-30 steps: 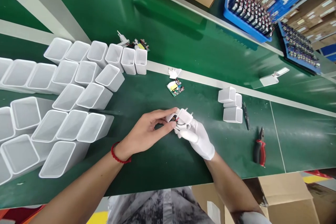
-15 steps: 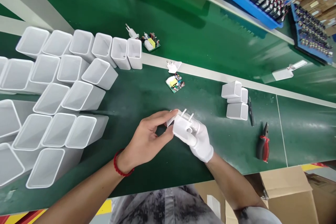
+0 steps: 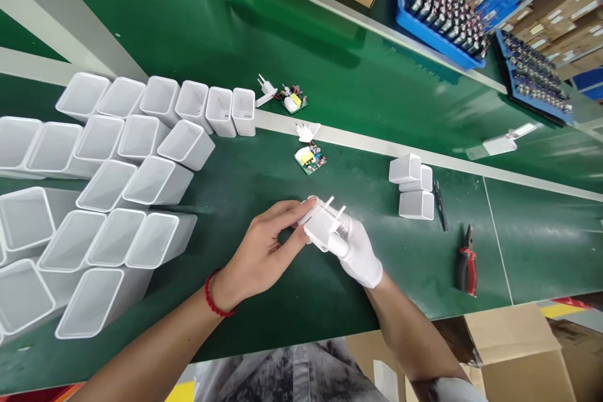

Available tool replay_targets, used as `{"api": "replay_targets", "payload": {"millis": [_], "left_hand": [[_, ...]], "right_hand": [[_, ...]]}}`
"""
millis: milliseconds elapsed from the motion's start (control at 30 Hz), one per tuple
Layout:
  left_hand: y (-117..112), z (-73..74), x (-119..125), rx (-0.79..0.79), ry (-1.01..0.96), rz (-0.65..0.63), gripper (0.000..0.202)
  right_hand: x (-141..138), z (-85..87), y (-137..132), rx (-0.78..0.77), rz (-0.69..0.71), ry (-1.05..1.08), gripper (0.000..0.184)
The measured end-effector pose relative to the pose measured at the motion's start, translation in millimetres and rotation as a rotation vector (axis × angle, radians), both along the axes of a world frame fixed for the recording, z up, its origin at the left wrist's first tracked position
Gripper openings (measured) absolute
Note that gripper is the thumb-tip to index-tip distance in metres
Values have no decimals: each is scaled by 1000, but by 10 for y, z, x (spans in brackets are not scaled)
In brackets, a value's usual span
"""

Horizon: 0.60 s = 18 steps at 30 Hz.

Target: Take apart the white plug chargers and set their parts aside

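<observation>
A white plug piece with two metal pins [image 3: 323, 226] is held between my hands above the green bench. My left hand [image 3: 264, 251], bare with a red bracelet at the wrist, pinches its left side between thumb and fingers. In a white glove, my right hand [image 3: 362, 259] grips the piece from the right, fingers closed round it. The pins point up and away from me. Just beyond my hands lies a small circuit board [image 3: 309, 159] with a yellow-wrapped part, and a white plug piece [image 3: 305, 132] sits behind it.
Rows of open white casings [image 3: 98, 185] fill the left side. Another circuit board [image 3: 293, 100] lies at the back. To the right are several white casings [image 3: 406, 168], black tweezers [image 3: 441, 206] and red-black pliers [image 3: 466, 264]. A blue tray of parts [image 3: 428, 31] sits on the shelf.
Both hands still hold the plug piece, which has tilted and turned slightly between them. My view has shifted a little, showing more of the shelf.
</observation>
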<state>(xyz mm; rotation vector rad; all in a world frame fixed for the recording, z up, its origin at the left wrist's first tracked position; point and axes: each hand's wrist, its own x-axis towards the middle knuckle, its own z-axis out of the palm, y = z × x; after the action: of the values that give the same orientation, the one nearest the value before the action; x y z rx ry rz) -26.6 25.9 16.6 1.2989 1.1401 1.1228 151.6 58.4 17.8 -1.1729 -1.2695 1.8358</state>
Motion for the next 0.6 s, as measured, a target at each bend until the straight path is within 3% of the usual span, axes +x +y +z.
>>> {"api": "replay_targets", "payload": {"millis": [200,433,500,600], "left_hand": [[-12,11,17,76,98,29,36],[40,-60,5,-105,14,83,39],[53,-76,-1,-135,23,99,40],[54,-86,23,-143,15,94,42]], "right_hand": [[-32,-76,-43,-3,-77,11,55],[134,-3,122,-8,102,80,56],[204,63,141,83,93,40,52],[202,173,102,393,157,-222,53]]}}
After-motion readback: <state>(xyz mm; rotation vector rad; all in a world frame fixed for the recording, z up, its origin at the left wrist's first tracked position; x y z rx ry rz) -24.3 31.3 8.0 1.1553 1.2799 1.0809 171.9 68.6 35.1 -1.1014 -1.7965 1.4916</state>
